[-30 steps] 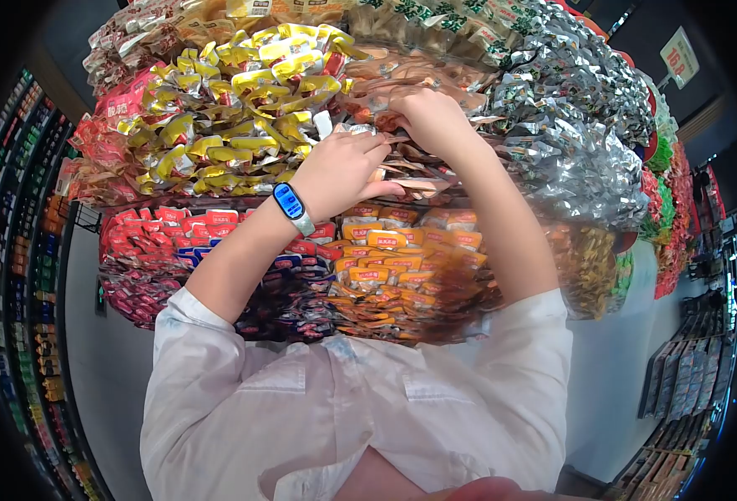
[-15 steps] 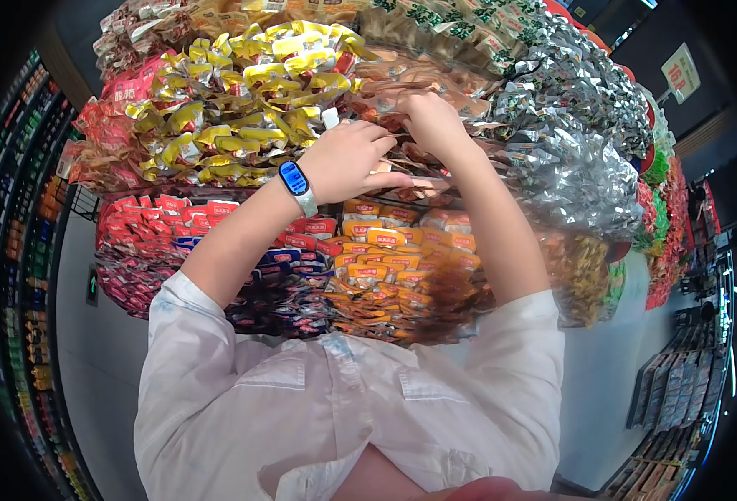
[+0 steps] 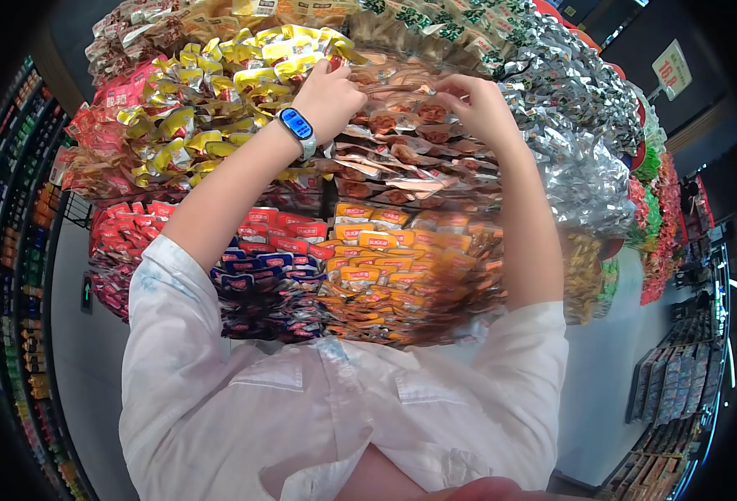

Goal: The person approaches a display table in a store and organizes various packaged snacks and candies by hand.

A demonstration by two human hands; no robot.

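My left hand (image 3: 332, 102), with a smartwatch (image 3: 296, 123) on its wrist, rests at the border between yellow snack packets (image 3: 272, 73) and brownish see-through packets (image 3: 410, 150). Its fingers stretch forward, slightly bent and apart, against the yellow packets; the fingertips are partly hidden. Over the right part of the brownish packets is my right hand (image 3: 481, 107). Its fingers curve to the left with the thumb apart, and nothing shows between them. The brownish packets stand in overlapping rows below and between both hands.
Silver packets (image 3: 560, 142) fill the right side of the display. Red packets (image 3: 276, 225), dark blue packets (image 3: 268, 271) and orange packets (image 3: 377, 242) lie nearer my body. A price sign (image 3: 671, 70) stands at right; stocked shelves (image 3: 30, 275) line the left.
My hands were close together over the brownish packets. They have moved apart, the left toward the yellow packets and the right toward the silver ones, uncovering more of the brownish rows.
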